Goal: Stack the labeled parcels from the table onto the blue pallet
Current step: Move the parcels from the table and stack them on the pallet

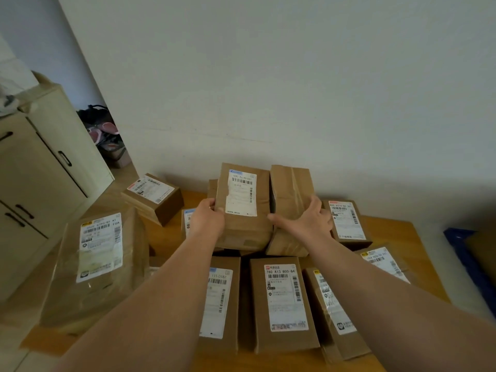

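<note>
Both hands are up on the two parcels at the back of the pile. The left hand [208,217] has its grip curled round the left edge of the labeled parcel [243,208], thumb on the front face beside the white shipping label, fingers tucked behind. The right hand [308,217] is spread wide and flat against the front of the taped parcel [291,208], thumb pointing in toward the labeled one, so that's more of a press than a proper grip. The two parcels sit side by side, touching or very nearly so, and look raised above the rest, though I can't tell if they're lifted clear or resting on boxes underneath.

Just right of the right hand there's a small parcel [347,224] with its label up, partly hidden behind the fingers. Below both wrists, nearer the camera, a row of labeled boxes lies flat on the wooden worktop [386,237], including the 780 A13 parcel [284,299] in the middle. Left of the left hand and further back sits a squat box [153,197], and well out to the left of the left forearm is a big parcel [99,264] wrapped in clear tape.

Far out to the right of the right arm, past the worktop edge, a corner of the blue pallet [461,253] shows. A cream cabinet [45,178] stands way off to the left.
</note>
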A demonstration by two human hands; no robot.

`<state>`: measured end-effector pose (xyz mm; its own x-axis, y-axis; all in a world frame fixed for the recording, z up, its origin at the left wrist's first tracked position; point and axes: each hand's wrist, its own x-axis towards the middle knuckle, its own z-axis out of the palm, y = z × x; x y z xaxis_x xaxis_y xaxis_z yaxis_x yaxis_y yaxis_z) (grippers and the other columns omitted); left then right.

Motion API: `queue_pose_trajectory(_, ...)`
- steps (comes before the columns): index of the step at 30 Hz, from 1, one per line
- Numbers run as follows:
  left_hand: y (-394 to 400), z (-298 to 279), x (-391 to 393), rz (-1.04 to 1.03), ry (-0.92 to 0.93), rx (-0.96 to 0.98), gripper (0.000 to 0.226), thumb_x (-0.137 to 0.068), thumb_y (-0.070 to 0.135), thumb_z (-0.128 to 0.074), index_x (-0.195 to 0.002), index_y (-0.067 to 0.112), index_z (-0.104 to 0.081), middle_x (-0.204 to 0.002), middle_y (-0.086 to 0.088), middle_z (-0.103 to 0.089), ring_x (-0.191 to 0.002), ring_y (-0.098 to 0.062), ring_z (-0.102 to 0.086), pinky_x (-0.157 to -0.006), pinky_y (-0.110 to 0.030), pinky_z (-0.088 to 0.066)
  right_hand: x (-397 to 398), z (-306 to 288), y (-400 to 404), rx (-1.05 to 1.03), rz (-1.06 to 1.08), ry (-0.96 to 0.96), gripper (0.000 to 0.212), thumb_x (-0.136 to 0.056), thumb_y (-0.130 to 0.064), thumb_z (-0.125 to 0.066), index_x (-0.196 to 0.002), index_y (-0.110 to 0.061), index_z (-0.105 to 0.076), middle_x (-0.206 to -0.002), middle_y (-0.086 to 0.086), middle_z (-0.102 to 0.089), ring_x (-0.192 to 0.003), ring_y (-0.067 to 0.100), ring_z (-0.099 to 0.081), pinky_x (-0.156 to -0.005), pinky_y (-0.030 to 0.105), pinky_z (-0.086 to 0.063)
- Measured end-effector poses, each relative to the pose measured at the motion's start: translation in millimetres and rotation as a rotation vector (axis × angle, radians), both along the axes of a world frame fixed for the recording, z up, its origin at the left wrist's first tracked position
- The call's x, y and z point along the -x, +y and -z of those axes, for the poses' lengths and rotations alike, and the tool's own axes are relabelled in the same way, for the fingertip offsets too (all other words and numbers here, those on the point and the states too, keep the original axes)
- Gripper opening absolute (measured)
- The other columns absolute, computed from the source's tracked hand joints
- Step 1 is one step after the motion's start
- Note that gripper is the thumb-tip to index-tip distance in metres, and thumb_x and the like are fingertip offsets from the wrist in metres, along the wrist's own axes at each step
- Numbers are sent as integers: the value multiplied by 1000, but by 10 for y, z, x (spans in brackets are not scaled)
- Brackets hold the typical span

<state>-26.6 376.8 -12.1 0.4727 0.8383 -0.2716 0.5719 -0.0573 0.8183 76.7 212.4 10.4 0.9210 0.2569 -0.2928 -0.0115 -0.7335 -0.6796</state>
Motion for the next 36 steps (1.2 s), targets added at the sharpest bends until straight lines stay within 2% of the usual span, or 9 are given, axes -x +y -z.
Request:
queue_pose_trajectory(5,-226,-41,103,-81,-29,-30,41,-100,22,-50,-141,22,-46,-126,-1,-58,-89,-10,-50,-54,-18,-41,1,-45,-147,19,-27,-34,112,-67,-47,-83,-151,-32,-9,-150,13,-23,-138,33,-22,-104,51,-36)
queue_pose_trajectory(12,-825,-239,80,-235,-137,-24,40,-101,20,-47,-141,24,-46,-127,0,-55,-105,-16,-51,-79,-30,-48,-221,-85,-821,-189,75,-29,98,-72,-44,-78,-148,-32,-18,-151,11,-24,-137,34,-25,-104,50,-34)
queue_pose_trajectory(16,-1367,-371,-75,-267,-181,-104,36,-103,20,-43,-138,25,-50,-114,4,-57,-92,-10,-48,-74,-28,-49,-465,-54,-1416,-288,170,149,99,-67,-53,-76,-148,-32,-23,-148,11,-32,-132,36,-36,-106,55,-38)
queue_pose_trajectory(19,-1697,-496,-149,-314,-211,-149,35,-102,20,-43,-136,26,-52,-108,7,-57,-94,-12,-55,-81,-37,-56,-607,-3,-1817,-424,222,335,96,-72,-55,-74,-150,-28,-25,-142,8,-41,-125,32,-44,-104,54,-40)
queue_pose_trajectory(24,-2212,-665,-209,-442,-253,-216,35,-104,20,-40,-136,27,-52,-112,6,-58,-93,-9,-53,-59,-21,-44,-683,-44,-2358,-378,111,503,59,-92,-40,-61,-142,-14,-42,-124,8,-55,-117,30,-51,-103,47,-41)
queue_pose_trajectory(26,-2394,-739,-213,-469,-253,-278,35,-104,21,-37,-135,27,-53,-115,5,-60,-94,-9,-51,-66,-24,-45,-654,-81,-2533,-337,46,546,50,-95,-30,-60,-139,-11,-44,-135,9,-50,-127,32,-45,-105,48,-39)
queue_pose_trajectory(29,-2560,-903,-218,-482,-221,-405,35,-104,21,-35,-133,25,-55,-119,-1,-63,-99,-14,-56,-73,-29,-44,-551,-152,-2703,-323,-84,570,52,-93,-25,-63,-141,-17,-44,-146,8,-44,-131,30,-43,-107,51,-38)
queue_pose_trajectory(34,-2683,-1143,-314,-434,-249,-531,34,-104,20,-37,-132,23,-57,-125,-1,-63,-112,-19,-59,-67,-22,-41,-410,-431,-2616,-387,-143,202,60,-94,-37,-61,-146,-19,-37,-139,3,-53,-110,20,-59,-91,34,-49)
queue_pose_trajectory(36,-2816,-1202,-371,-374,-285,-563,34,-104,22,-38,-132,23,-57,-125,0,-64,-113,-20,-59,-72,-23,-44,-335,-570,-2466,-571,-171,340,75,-88,-49,-65,-149,-24,-31,-142,1,-50,-120,22,-55,-103,42,-45)
